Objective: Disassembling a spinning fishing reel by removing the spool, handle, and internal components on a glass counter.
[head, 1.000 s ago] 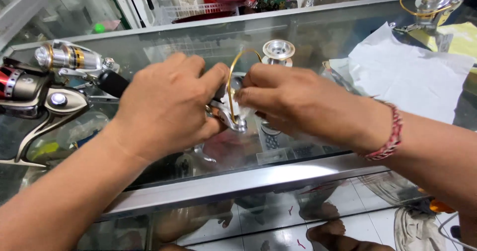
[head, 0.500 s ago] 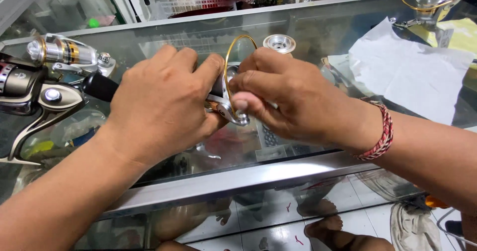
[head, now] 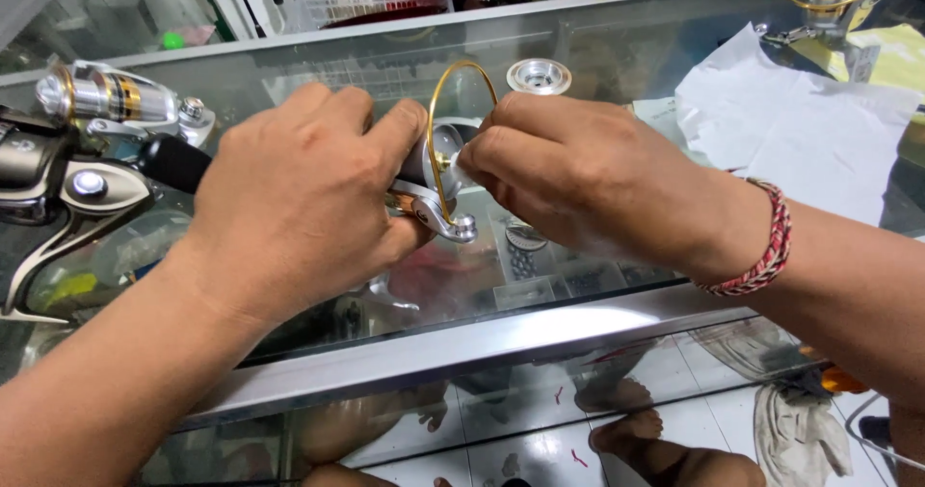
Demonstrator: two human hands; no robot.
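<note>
Meanwhile, above the glass display counter (head: 289, 49), your left hand (head: 299, 198) clamps the silver spinning-reel body with its gold wire bail (head: 436, 174) while your right hand (head: 578, 174) pinches something at its rotor; keep that body steady.

reel body (head: 424, 174): mostly hidden by hands | second reel (head: 87, 159): cut off left

Light: bright, even daylight is falling from above.
Glare: a white streak is shining on the metal counter edge (head: 540, 328); the glass top (head: 617, 53) is reflecting.
Shadows: soft, faint.
Focus: the centre is staying sharp; the corners are softening slightly.
</note>
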